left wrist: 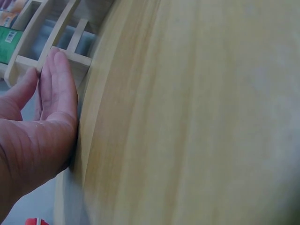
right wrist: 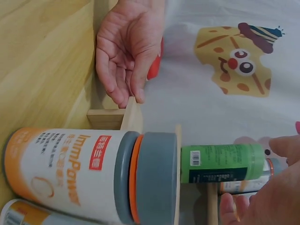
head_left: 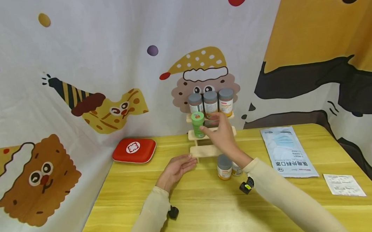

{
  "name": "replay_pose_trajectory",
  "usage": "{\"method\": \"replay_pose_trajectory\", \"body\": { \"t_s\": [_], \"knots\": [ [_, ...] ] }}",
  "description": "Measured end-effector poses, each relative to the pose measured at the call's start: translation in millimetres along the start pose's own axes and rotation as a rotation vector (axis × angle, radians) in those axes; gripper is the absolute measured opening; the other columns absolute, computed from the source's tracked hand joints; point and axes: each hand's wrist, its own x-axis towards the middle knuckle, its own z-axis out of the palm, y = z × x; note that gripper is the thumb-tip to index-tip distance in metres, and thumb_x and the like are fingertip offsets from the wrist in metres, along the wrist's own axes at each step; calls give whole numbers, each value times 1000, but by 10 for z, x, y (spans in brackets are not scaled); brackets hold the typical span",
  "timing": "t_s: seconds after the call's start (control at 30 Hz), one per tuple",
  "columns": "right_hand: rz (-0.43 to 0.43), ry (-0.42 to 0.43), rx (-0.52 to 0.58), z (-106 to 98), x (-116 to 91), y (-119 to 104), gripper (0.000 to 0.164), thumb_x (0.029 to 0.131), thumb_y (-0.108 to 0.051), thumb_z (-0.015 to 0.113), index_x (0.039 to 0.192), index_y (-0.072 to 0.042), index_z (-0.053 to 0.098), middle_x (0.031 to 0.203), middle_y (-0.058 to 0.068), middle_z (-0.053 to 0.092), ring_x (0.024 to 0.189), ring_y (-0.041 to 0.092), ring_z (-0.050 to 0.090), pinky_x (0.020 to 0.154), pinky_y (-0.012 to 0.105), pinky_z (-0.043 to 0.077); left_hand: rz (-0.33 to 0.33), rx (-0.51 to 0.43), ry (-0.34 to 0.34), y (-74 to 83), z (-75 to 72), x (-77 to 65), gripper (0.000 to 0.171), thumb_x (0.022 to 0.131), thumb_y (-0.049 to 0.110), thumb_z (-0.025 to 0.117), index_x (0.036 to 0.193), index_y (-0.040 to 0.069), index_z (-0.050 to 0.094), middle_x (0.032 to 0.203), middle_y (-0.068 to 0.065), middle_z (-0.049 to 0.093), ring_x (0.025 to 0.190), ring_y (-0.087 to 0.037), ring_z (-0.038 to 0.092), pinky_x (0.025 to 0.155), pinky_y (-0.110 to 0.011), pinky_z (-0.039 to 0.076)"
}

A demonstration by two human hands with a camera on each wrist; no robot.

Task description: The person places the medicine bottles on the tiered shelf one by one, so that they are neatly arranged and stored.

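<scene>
A green bottle [head_left: 198, 125] stands upright on the left part of the middle tier of a small wooden stepped rack [head_left: 203, 151]. Right beside it is my right hand [head_left: 222, 133], thumb near the bottle's side, fingers spread apart and not wrapped round it. My left hand [head_left: 177, 168] holds the left end of the rack's lowest tier, thumb and fingertips at its edge; the left wrist view shows these fingers [left wrist: 58, 84] nearly straight. Three grey-lidded bottles [head_left: 210, 102] fill the top tier. Before the rack, a grey-lidded supplement bottle [right wrist: 75, 173] stands on the table with another partly hidden beside it.
A red zip case [head_left: 134, 151] lies at the table's back left. To the right are a face mask packet [head_left: 289, 152] and a white blister sheet [head_left: 344, 184]. Behind the rack hangs a cartoon-printed curtain [head_left: 106, 36].
</scene>
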Motion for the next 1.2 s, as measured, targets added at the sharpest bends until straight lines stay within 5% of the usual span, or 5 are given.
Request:
{"method": "replay_pose_trajectory", "body": {
  "t_s": [0.5,0.73,1.2],
  "knots": [
    [3,-41,15,-467,-334,48,62,100,-31,76,146,-5,47,146,16,54,131,37,55,104,53,55,2,2,3,44,37,36,45,108,7,59,148,-10,47,117,-15,76,107,-20,76,109,-39,61],
    [-23,-59,-128,-591,-588,232,54,99,-33,76,142,-8,55,142,14,60,135,35,52,109,55,47,-4,-7,6,32,5,20,45,108,8,59,148,-10,47,114,-13,77,106,-19,76,106,-37,62],
    [-1,-111,-187,-788,-977,617,52,98,-7,72,145,-2,54,145,19,59,133,39,53,105,58,48,-3,-27,9,9,-2,5,45,108,8,60,147,-10,47,114,-14,77,105,-19,77,106,-37,63]
  ]
}}
